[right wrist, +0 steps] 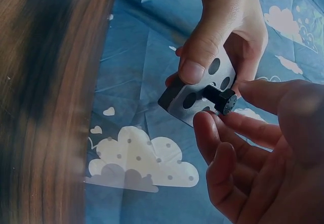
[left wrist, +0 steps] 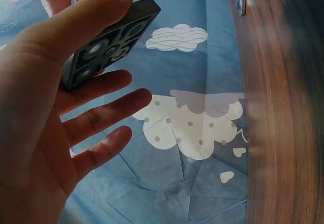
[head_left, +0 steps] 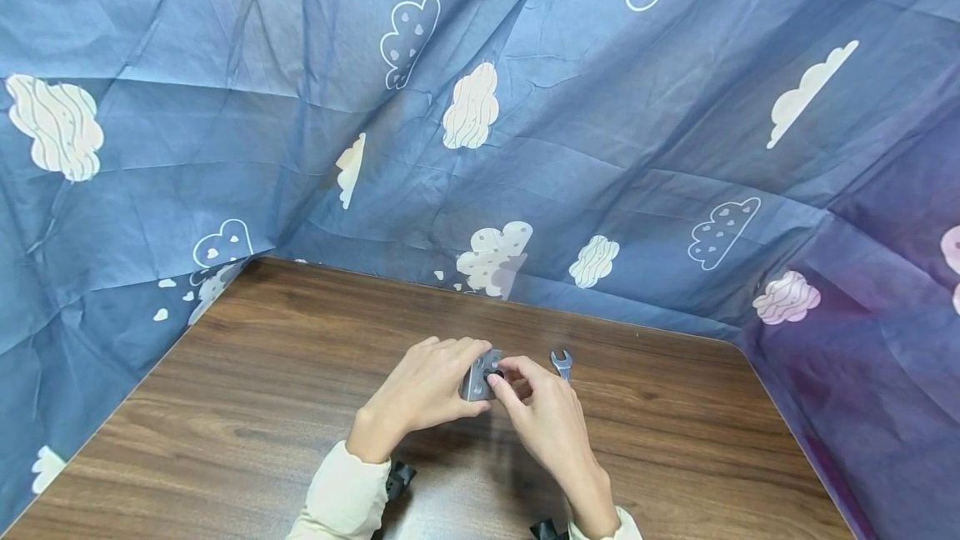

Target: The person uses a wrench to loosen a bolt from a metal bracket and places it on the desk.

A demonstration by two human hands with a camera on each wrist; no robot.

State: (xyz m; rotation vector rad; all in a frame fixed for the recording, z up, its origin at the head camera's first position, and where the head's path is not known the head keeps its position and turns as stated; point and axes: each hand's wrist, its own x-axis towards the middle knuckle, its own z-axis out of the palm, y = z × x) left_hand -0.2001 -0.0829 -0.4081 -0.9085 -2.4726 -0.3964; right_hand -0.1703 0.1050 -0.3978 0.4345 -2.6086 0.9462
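A flat grey metal block [head_left: 477, 387] with several round holes is held up over the table by my left hand [head_left: 429, 382], which grips its edges between thumb and fingers. In the right wrist view, a black hex-head bolt [right wrist: 224, 101] stands out of the middle of the block's face [right wrist: 174, 102], its threaded shank partly visible. My right hand [head_left: 546, 415] pinches around the bolt's head with thumb and fingertips. From the left wrist view the block's holed underside [left wrist: 104, 52] shows, with the left hand's other fingers spread below it.
An open-end wrench [head_left: 561, 362] lies on the brown wood-grain table [head_left: 247, 390], just beyond the right hand. Blue cloth [head_left: 570, 165] with a cloud print hangs behind the table and at its sides. Black straps [head_left: 400, 480] sit at the wrists.
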